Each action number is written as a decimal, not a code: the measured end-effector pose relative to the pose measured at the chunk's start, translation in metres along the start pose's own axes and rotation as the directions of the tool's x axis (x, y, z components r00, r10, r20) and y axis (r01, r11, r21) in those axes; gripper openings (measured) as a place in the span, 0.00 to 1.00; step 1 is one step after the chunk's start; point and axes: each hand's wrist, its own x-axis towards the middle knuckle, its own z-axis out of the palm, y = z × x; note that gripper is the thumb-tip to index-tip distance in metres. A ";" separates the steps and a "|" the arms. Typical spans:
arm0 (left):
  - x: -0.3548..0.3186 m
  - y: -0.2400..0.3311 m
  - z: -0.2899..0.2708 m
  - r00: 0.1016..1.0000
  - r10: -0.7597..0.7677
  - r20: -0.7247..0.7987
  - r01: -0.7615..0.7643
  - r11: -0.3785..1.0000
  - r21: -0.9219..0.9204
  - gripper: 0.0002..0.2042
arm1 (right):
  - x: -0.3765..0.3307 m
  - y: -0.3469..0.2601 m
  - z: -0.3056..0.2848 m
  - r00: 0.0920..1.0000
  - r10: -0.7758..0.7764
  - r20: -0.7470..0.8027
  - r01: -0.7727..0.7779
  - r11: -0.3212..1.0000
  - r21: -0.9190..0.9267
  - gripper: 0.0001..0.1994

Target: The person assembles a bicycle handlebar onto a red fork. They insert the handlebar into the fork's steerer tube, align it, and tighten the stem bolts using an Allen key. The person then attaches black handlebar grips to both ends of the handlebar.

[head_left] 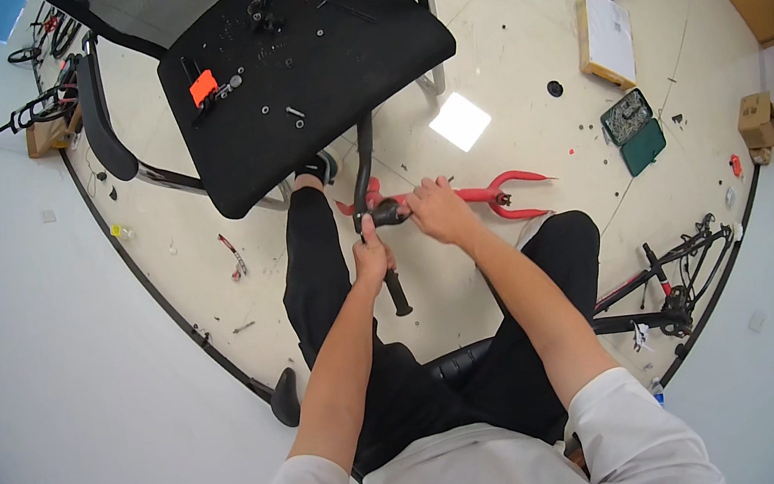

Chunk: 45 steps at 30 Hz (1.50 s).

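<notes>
A black handlebar [363,167] with a dark grip [398,294] lies across between my knees, below the chair seat's edge. My left hand [371,257] is closed around the bar beside its black stem [388,212], with the thumb up. At the stem's right end my right hand [441,212] has its fingers pinched together. What they hold is mostly hidden; a short dark tip shows beyond the knuckles. Behind both hands is a red bicycle fork [481,194], its two curved prongs pointing right. Where the fork meets the stem is covered by my right hand.
Bolts, washers and an orange-and-black part [204,89] lie on the black office chair [311,82] ahead. On the floor at right are a green case [643,147], a white box [608,40] and a black bicycle frame [668,289]. A saddle [285,398] rests at left.
</notes>
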 end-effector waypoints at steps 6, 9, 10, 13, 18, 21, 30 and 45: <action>-0.007 0.018 0.012 0.997 -0.059 -0.044 0.061 0.997 0.057 0.40 | 0.011 0.013 -0.011 1.000 0.023 0.005 -0.023 1.000 0.014 0.10; 0.005 0.028 0.016 0.998 -0.047 -0.030 0.047 0.999 0.016 0.36 | 0.012 0.012 -0.014 1.000 0.027 -0.001 -0.027 0.999 0.036 0.10; 0.000 0.028 0.017 0.998 -0.061 -0.023 0.061 0.998 0.003 0.36 | 0.017 0.015 -0.017 0.999 0.030 -0.014 -0.029 0.999 0.043 0.10; -0.010 0.025 0.021 0.996 -0.081 -0.027 0.079 0.996 -0.047 0.36 | 0.017 0.015 -0.020 1.000 -0.007 0.005 0.006 0.999 0.052 0.10; -0.003 0.024 0.012 0.993 -0.120 -0.017 0.120 0.993 -0.005 0.39 | 0.020 0.017 -0.039 0.989 -0.045 0.138 0.036 0.997 0.068 0.13; -0.005 0.026 0.015 0.997 -0.073 -0.025 0.073 0.997 0.014 0.38 | 0.018 0.021 -0.056 0.988 -0.110 0.108 0.102 0.991 0.085 0.16; 0.003 0.013 0.025 0.983 -0.091 -0.157 0.099 0.994 0.039 0.41 | 0.003 0.033 -0.041 1.000 -0.023 0.004 0.023 0.999 0.029 0.19; 0.004 0.004 0.037 0.972 -0.034 -0.230 0.017 0.997 -0.077 0.36 | -0.025 -0.039 0.011 0.775 0.584 -0.242 -0.553 0.812 0.188 0.17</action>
